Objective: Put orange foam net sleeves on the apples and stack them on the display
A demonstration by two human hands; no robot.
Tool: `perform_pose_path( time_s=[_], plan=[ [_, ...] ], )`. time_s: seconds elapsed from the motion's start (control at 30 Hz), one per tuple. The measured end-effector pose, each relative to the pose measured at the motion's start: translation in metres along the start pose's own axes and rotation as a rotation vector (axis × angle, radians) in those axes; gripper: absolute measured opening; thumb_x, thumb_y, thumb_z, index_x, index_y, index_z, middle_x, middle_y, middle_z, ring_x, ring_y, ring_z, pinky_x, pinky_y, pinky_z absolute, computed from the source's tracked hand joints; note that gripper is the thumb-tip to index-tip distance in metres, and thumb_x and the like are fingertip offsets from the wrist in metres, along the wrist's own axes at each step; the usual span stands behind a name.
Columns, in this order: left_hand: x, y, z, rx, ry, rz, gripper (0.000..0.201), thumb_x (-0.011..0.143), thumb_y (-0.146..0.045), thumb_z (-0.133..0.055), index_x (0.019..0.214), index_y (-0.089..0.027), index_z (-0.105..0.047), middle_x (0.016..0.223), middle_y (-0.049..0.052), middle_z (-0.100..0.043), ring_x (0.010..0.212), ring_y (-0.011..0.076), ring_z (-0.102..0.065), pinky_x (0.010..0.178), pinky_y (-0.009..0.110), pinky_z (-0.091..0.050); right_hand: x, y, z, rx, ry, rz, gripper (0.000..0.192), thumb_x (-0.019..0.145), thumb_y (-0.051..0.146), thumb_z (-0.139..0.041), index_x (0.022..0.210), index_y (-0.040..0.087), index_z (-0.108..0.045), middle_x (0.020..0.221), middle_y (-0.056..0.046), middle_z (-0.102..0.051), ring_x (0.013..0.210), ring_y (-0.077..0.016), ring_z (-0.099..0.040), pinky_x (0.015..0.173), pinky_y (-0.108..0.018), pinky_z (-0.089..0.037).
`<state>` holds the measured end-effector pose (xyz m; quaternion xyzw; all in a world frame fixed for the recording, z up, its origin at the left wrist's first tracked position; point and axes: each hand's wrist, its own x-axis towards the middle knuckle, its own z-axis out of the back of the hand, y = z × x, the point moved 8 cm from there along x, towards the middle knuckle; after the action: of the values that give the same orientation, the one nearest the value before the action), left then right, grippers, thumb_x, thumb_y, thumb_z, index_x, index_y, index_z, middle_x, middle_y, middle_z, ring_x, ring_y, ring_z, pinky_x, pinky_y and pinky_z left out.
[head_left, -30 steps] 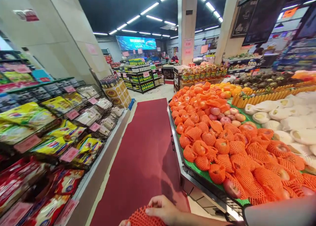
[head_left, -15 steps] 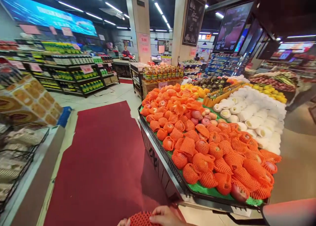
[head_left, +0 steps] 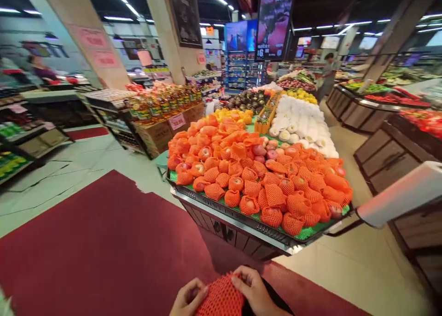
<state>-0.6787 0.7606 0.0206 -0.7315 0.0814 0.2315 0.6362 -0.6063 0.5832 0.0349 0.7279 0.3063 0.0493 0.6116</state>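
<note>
Left grip: left hand [head_left: 188, 298] at the bottom edge of the view, fingers curled against the left side of an orange foam net sleeve [head_left: 220, 298], pinching it.
Right grip: right hand [head_left: 254, 292] closed on the right side and top of the same sleeve, thumb and fingertips pressed into the mesh.
Net sleeve: held between both hands, low in the view, above the red carpet [head_left: 96, 251]; whether fruit sits inside it cannot be told.
Display stand: a fruit stand [head_left: 238, 221] stands ahead of the hands, well apart from them, with its near corner toward the camera.
Netted fruit: apples in orange net sleeves [head_left: 262, 182] cover the stand's near half on a green mat, heaped up to the front edge.
Bare apples: a few unwrapped red apples [head_left: 262, 151] lie near the middle of the heap.
Farther back: white-netted fruit [head_left: 300, 122] fills the stand's far right side.
Roll: a white roll of bags [head_left: 400, 195] sticks out at the stand's right corner.
Bottles: oil bottles [head_left: 162, 102] stand on cartons left of the stand.
Other person: someone [head_left: 326, 74] stands far back by another counter.
</note>
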Motion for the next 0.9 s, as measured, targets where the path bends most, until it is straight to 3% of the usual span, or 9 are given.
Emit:
perform_pose_path(
  time_s=[0.17, 0.27, 0.4, 0.53, 0.6, 0.67, 0.77, 0.83, 0.9],
  plan=[
    [0.082, -0.049, -0.054, 0.194, 0.221, -0.145, 0.057, 0.072, -0.069, -0.076, 0.063, -0.017, -0.058, 0.060, -0.002, -0.049, 0.060, 0.0120, -0.039, 0.058, 0.023, -0.028, 0.029, 0.012, 0.040, 0.093, -0.279, 0.037, 0.055, 0.069, 0.072, -0.077, 0.074, 0.018, -0.067, 0.071, 0.000, -0.065, 0.071, -0.0171, -0.058, 0.073, -0.031, -0.043],
    [0.124, -0.099, -0.077, 0.234, 0.292, -0.223, 0.054, 0.075, -0.067, -0.074, 0.065, -0.017, -0.059, 0.062, -0.002, -0.050, 0.062, 0.0130, -0.041, 0.060, 0.024, -0.030, 0.060, 0.034, 0.050, 0.123, -0.260, 0.042, 0.055, 0.067, 0.070, -0.080, 0.078, 0.017, -0.070, 0.076, -0.002, -0.070, 0.074, -0.0186, -0.061, 0.075, -0.032, -0.046],
    [0.177, -0.155, -0.090, 0.229, 0.312, -0.278, 0.046, 0.076, -0.059, -0.077, 0.065, -0.017, -0.061, 0.064, -0.001, -0.052, 0.064, 0.0140, -0.042, 0.062, 0.024, -0.034, 0.102, 0.085, 0.066, 0.094, -0.231, 0.109, 0.052, 0.068, 0.066, -0.082, 0.081, 0.017, -0.072, 0.079, -0.002, -0.071, 0.075, -0.0192, -0.062, 0.077, -0.033, -0.048],
    [0.228, -0.173, -0.106, 0.272, 0.358, -0.304, 0.041, 0.082, -0.057, -0.072, 0.074, -0.018, -0.067, 0.073, 0.002, -0.060, 0.071, 0.0172, -0.051, 0.070, 0.027, -0.042, 0.125, 0.117, 0.103, 0.039, -0.386, 0.187, 0.044, 0.076, 0.062, -0.078, 0.082, 0.019, -0.071, 0.081, -0.002, -0.070, 0.080, -0.0204, -0.062, 0.081, -0.034, -0.048],
    [0.251, -0.180, -0.123, 0.330, 0.377, -0.382, 0.039, 0.091, -0.056, -0.060, 0.093, -0.018, -0.071, 0.093, 0.007, -0.069, 0.091, 0.0229, -0.060, 0.087, 0.033, -0.047, 0.125, 0.116, 0.127, 0.060, -0.516, 0.183, 0.044, 0.077, 0.061, -0.077, 0.083, 0.019, -0.070, 0.081, -0.002, -0.068, 0.080, -0.0204, -0.061, 0.079, -0.033, -0.048],
    [0.271, -0.194, -0.152, 0.426, 0.410, -0.515, 0.039, 0.099, -0.052, -0.048, 0.110, -0.020, -0.069, 0.122, 0.011, -0.067, 0.119, 0.0272, -0.058, 0.109, 0.041, -0.041, 0.118, 0.110, 0.148, 0.088, -0.637, 0.178, 0.045, 0.075, 0.062, -0.078, 0.080, 0.019, -0.068, 0.078, -0.002, -0.066, 0.077, -0.0199, -0.060, 0.078, -0.033, -0.048],
    [0.298, -0.218, -0.216, 0.648, 0.519, -0.744, 0.040, 0.104, -0.047, -0.037, 0.113, -0.021, -0.067, 0.155, 0.013, -0.045, 0.146, 0.0286, -0.038, 0.124, 0.048, -0.024, 0.098, 0.102, 0.168, 0.147, -0.777, 0.184, 0.046, 0.072, 0.062, -0.081, 0.077, 0.018, -0.067, 0.077, -0.002, -0.066, 0.076, -0.0201, -0.060, 0.078, -0.034, -0.049],
    [0.316, -0.230, -0.263, 0.805, 0.597, -0.880, 0.042, 0.104, -0.047, -0.039, 0.118, -0.020, -0.067, 0.166, 0.013, -0.030, 0.154, 0.0314, -0.024, 0.125, 0.052, -0.019, 0.084, 0.096, 0.172, 0.244, -0.859, 0.194, 0.046, 0.070, 0.060, -0.083, 0.080, 0.018, -0.068, 0.082, -0.004, -0.070, 0.079, -0.0221, -0.063, 0.080, -0.036, -0.051],
    [0.333, -0.235, -0.302, 0.952, 0.656, -0.948, 0.044, 0.103, -0.049, -0.040, 0.121, -0.020, -0.068, 0.164, 0.014, -0.035, 0.152, 0.0345, -0.025, 0.123, 0.056, -0.021, 0.073, 0.090, 0.172, 0.360, -0.940, 0.220, 0.046, 0.068, 0.059, -0.085, 0.086, 0.019, -0.071, 0.089, -0.006, -0.073, 0.084, -0.0248, -0.067, 0.083, -0.039, -0.053]
  ],
)
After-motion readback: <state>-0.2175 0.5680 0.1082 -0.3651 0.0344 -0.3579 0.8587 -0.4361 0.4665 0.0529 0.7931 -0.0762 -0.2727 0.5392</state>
